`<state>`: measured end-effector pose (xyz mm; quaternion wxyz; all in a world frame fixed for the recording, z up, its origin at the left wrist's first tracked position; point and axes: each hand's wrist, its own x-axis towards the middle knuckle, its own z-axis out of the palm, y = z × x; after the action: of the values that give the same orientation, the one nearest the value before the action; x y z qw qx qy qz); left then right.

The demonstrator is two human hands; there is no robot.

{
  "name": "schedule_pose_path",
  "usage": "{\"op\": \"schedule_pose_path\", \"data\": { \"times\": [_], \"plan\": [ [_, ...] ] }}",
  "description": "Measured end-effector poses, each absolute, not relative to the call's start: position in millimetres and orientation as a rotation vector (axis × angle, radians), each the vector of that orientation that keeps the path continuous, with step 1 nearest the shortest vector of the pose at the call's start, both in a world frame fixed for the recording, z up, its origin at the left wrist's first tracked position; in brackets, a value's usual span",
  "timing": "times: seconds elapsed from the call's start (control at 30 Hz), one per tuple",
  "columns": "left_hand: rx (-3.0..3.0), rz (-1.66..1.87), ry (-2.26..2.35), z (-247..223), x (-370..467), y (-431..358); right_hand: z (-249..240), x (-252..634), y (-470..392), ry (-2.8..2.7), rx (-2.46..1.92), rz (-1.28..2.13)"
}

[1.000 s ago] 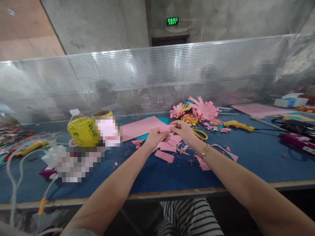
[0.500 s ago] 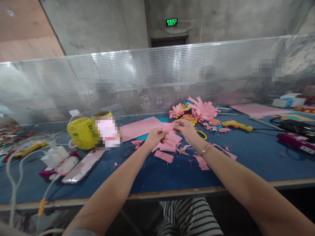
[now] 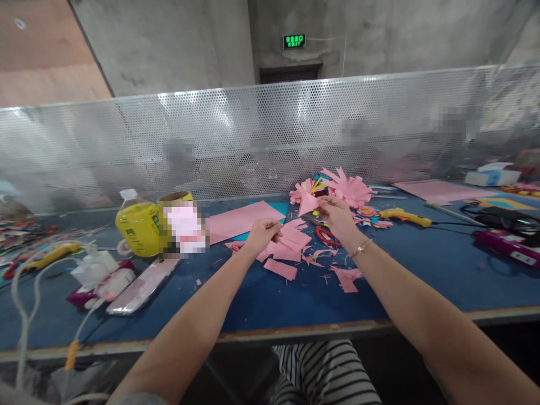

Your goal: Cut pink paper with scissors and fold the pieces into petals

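Observation:
Between thumb and fingers my right hand (image 3: 334, 212) pinches a small pink paper piece (image 3: 308, 203), roughly triangular, in front of the paper flowers. My left hand (image 3: 265, 233) is closed above the pile of pink cut paper (image 3: 293, 241); whether anything is between its fingertips is too small to tell. Behind it lies a large pink sheet (image 3: 242, 221) over a teal sheet (image 3: 276, 210). A big fringed pink flower (image 3: 348, 188) stands beyond my right hand. Red-handled scissors (image 3: 327, 237) lie below that hand.
On the left are a yellow-labelled bottle (image 3: 139, 225), a tape roll (image 3: 175, 197), a phone (image 3: 143, 286) and a power strip with cables (image 3: 112, 281). A yellow glue gun (image 3: 405, 217) lies right. A perforated metal screen (image 3: 236, 140) runs behind the table.
My hands have moved apart. My right hand has shifted right with the pink piece, which now shows as a triangle, and my left hand has let go of it. Red scissor handles are now visible.

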<state>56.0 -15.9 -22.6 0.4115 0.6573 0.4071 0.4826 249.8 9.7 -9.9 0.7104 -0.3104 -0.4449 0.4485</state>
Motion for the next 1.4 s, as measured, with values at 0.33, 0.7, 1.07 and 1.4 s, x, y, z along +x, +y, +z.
{"op": "schedule_pose_path", "data": {
  "times": [0.33,0.7,1.07,1.4],
  "plan": [
    [1.536,1.256,0.939,-30,63,-13,-21,222,-2,-1.254,-0.786,1.131],
    [1.556,1.24,0.977,-25,62,-17,-19,219,-5,-1.279,-0.824,1.221],
    [1.527,1.29,0.974,-29,57,-12,-15,239,7,-1.237,-0.853,1.041],
    [1.679,1.246,1.037,-23,58,-18,-27,224,4,-1.412,-0.908,1.048]
  ]
}}
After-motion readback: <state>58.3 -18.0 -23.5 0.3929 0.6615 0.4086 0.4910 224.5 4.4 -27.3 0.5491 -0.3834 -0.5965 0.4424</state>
